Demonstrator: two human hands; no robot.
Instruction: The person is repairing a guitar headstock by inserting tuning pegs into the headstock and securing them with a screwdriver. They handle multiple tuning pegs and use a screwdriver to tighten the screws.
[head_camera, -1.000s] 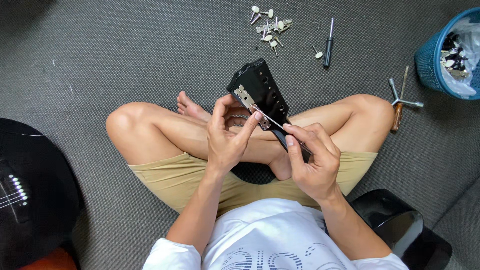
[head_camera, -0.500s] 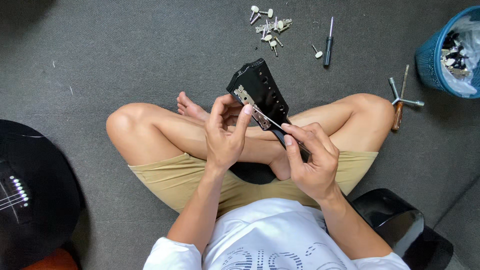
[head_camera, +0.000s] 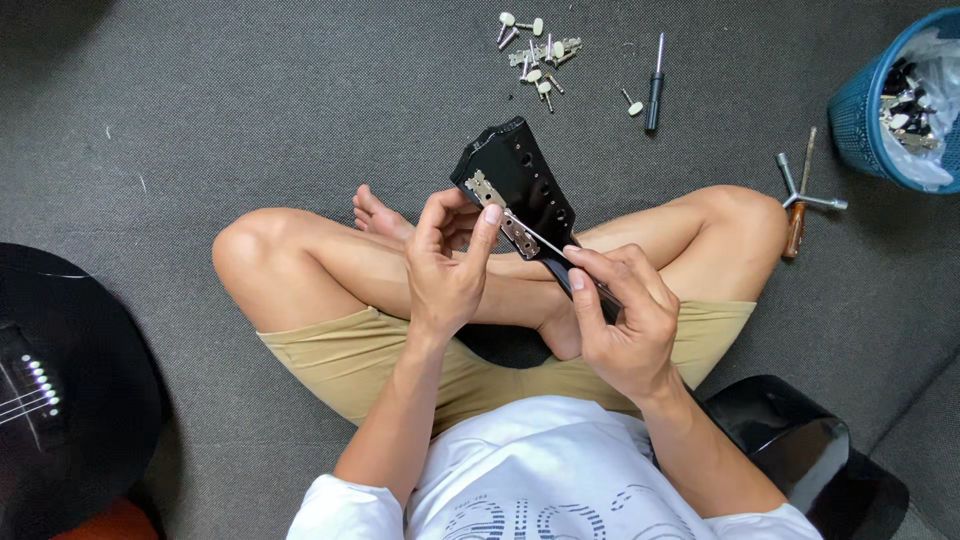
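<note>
Black guitar headstock (head_camera: 520, 180) — held above the person's crossed legs, long axis slanting from upper left, the free tip, down to lower right, where the neck passes under the right hand (head_camera: 625, 320).

Metal tuner plate (head_camera: 505, 212) — lies along the headstock's near edge, parallel to that axis.

Left hand (head_camera: 445, 270) — nearer the plate; index fingertip pressed on its middle, thumb curled behind.

Right hand — fingers closed, pinching a thin screwdriver (head_camera: 545, 240) whose shaft runs up-left to the plate, tip just beside the left fingertip.

Floor, well apart — loose tuning pegs (head_camera: 535, 50), second screwdriver (head_camera: 655, 85), blue basket (head_camera: 860, 110).
</note>
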